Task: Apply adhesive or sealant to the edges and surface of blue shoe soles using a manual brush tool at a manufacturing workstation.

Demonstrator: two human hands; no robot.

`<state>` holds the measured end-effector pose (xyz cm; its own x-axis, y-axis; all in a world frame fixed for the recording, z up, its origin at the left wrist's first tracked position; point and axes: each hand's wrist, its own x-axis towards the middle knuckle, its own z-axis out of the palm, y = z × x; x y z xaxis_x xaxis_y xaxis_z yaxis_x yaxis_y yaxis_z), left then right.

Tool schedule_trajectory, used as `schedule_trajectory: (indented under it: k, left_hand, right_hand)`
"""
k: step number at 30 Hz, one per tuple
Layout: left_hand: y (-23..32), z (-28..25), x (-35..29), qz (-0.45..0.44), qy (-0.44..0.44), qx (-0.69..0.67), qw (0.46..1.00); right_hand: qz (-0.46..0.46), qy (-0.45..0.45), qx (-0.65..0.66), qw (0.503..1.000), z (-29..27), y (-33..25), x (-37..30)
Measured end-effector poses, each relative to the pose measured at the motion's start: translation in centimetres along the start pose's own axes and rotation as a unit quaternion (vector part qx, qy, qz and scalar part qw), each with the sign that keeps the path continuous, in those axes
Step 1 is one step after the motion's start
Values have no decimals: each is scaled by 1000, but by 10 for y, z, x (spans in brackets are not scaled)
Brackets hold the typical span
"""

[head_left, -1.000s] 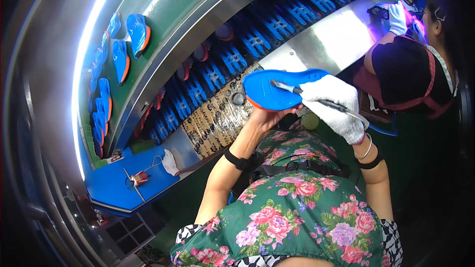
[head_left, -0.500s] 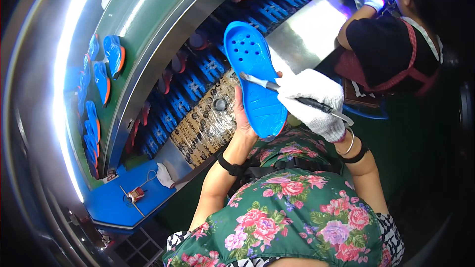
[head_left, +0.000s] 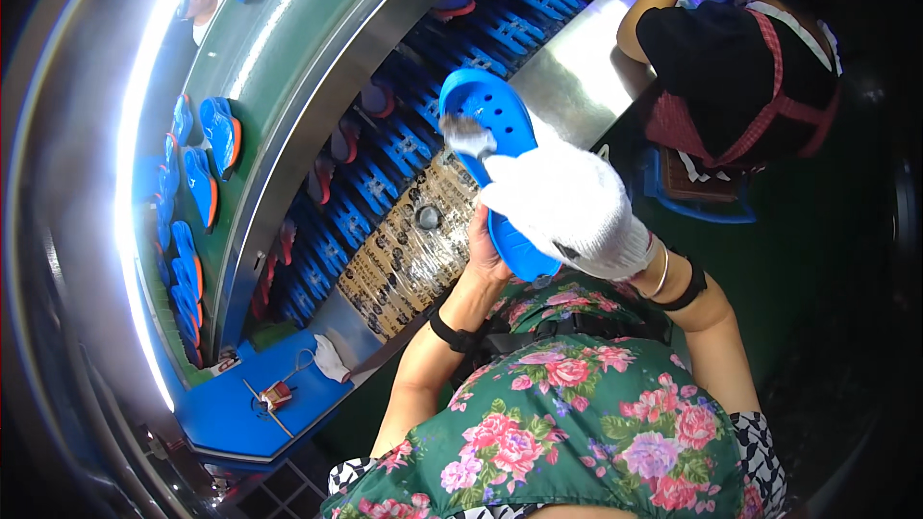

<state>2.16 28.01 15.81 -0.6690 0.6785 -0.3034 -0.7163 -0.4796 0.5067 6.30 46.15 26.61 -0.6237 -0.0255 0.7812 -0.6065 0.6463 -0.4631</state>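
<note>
A blue shoe sole (head_left: 508, 120) with several round holes toward its far end is held up in front of me, tilted away from my body. My bare left hand (head_left: 484, 242) grips it along the left edge near its lower end; most of those fingers are hidden behind it. In a white knitted glove, my right hand (head_left: 572, 207) is closed around a brush (head_left: 468, 137), whose handle is largely covered by the glove. The brush's bristles lie over the left rim of the sole's holed end. My glove hides the middle of the sole.
A green conveyor belt (head_left: 279, 67) at the left carries several blue soles with red edges (head_left: 221, 133). Beside it stands a rack of blue soles (head_left: 380, 173). Taped brown cardboard (head_left: 409, 259) covers the bench. A co-worker (head_left: 731, 77) sits at the far right.
My right hand has turned over and brought the brush left and up to the holed end. The sole has tipped and shifted slightly right. The co-worker's gloved hand moved left.
</note>
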Motion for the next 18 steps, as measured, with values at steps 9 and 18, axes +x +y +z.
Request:
schedule_trajectory:
  k: [9,18]
  left_hand:
    - [5,14,7,21,25,-28,999]
    - [22,23,33,103,-35,-84,991]
  right_hand:
    - [62,40,43,996,-10,3,-4]
    - [123,51,113,985,-6,10,-9]
